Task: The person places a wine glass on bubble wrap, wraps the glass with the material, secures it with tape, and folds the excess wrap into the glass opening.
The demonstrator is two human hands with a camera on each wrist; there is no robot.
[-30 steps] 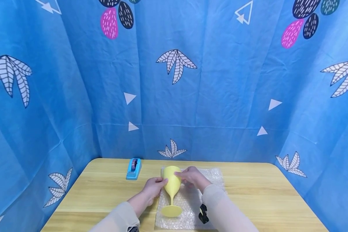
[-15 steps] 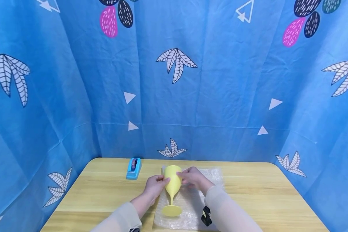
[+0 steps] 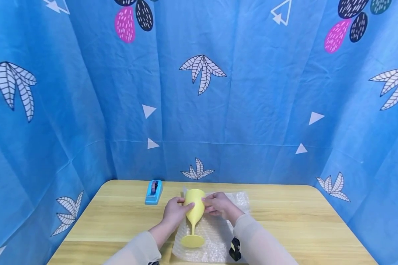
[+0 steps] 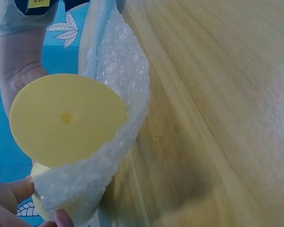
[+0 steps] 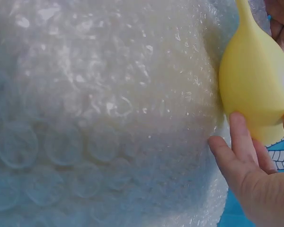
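Goblet [image 3: 195,211], held between left hand [image 3: 175,212] and right hand [image 3: 219,204], touches bubble wrap [image 3: 216,239].

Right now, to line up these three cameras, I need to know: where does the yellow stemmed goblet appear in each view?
Head: the yellow stemmed goblet is low, near centre.
Left wrist: left of centre, its round flat base facing the camera.
Right wrist: upper right, bowl showing, base out of frame.
Shared landmark: the clear plastic bubble wrap.

your head view looks forward and down over the surface [image 3: 302,213]; your wrist views, much closer, share the yellow goblet [image 3: 196,210] and bubble wrap [image 3: 216,239] with it.
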